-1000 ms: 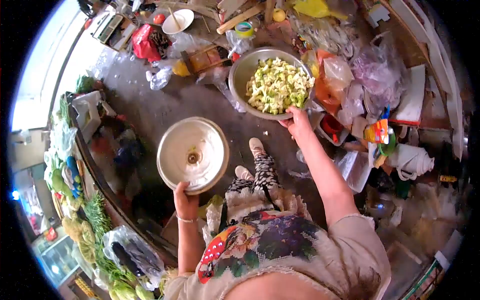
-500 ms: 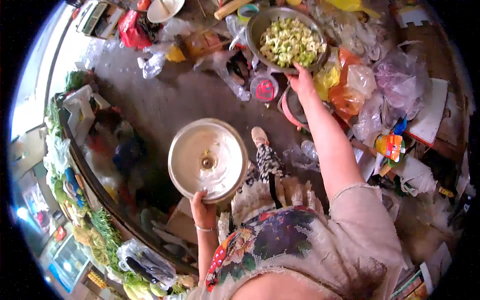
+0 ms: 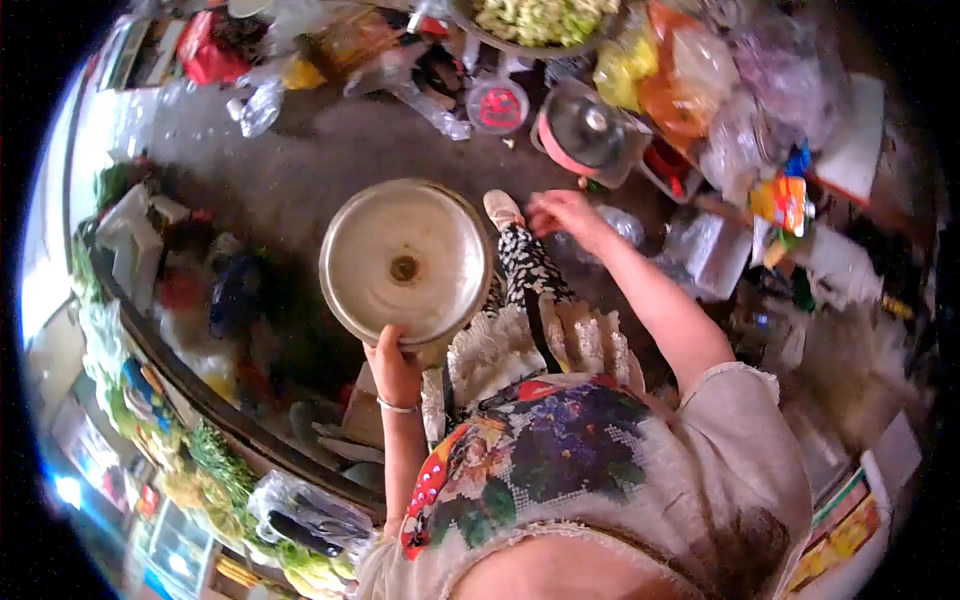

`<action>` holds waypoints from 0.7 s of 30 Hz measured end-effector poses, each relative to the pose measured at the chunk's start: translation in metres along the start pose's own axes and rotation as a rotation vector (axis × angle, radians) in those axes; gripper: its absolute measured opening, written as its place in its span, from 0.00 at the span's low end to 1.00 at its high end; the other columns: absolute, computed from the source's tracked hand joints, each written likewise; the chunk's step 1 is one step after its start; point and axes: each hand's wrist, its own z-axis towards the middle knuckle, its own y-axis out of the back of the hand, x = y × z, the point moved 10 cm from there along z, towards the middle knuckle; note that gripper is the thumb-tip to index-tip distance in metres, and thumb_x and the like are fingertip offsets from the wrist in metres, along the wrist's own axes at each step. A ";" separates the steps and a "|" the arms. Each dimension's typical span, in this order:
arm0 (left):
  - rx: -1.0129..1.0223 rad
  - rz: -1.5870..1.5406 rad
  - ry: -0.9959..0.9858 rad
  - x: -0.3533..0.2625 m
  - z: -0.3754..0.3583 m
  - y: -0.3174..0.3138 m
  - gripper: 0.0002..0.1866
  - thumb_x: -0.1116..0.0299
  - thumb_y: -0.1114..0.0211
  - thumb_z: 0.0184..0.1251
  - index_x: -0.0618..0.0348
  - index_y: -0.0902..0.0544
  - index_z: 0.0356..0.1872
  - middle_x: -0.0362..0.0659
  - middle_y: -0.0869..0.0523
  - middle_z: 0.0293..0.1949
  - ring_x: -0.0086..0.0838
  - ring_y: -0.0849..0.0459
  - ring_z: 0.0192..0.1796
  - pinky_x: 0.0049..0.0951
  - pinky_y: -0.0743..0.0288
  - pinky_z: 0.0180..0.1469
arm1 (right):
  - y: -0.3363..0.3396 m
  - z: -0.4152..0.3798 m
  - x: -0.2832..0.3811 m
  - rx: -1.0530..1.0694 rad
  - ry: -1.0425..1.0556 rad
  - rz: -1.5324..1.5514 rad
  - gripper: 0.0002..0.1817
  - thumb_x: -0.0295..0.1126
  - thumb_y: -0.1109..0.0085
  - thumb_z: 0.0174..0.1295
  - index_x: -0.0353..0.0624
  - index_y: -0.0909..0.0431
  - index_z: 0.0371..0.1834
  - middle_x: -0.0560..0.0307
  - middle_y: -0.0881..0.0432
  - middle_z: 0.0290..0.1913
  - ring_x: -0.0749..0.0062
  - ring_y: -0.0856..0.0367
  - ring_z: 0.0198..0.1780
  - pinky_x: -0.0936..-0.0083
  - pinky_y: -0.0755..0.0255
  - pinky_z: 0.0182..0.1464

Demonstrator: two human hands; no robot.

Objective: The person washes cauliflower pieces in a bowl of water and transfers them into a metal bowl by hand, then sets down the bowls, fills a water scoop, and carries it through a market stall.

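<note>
My left hand (image 3: 393, 372) is closed on the near rim of a round, shallow metal basin (image 3: 365, 250). The basin's inside faces me, with a brownish round spot at its centre. My right hand (image 3: 568, 214) is in the air beside my shoe (image 3: 503, 208), its fingers apart and somewhat blurred, with nothing visible in it. Beyond that hand is a pink-sided pot with a clear lid (image 3: 590, 128). At the top edge, partly cut off, a metal bowl (image 3: 520, 46) holds chopped pale green vegetables (image 3: 545, 18).
A lidded tub with red print (image 3: 497, 106) is near the pot. Plastic bags (image 3: 690, 65) crowd the upper right, above a clear plastic-wrapped box (image 3: 708, 250). To the left, a curved counter edge (image 3: 215, 400) carries leafy vegetables (image 3: 218, 462).
My right hand has let go of the vegetable bowl and come back towards me. The view has shifted, so the bowl sits higher. My left hand still holds the basin.
</note>
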 end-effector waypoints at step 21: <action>0.637 1.491 -0.200 0.182 -0.032 0.014 0.35 0.68 0.35 0.52 0.58 0.37 0.64 0.58 0.28 0.54 0.49 0.29 0.56 0.38 0.32 0.57 | 0.151 -0.227 -0.310 -0.693 -0.287 0.809 0.07 0.33 0.41 0.56 0.44 0.27 0.26 0.58 0.25 0.19 0.73 0.27 0.17 0.81 0.36 0.16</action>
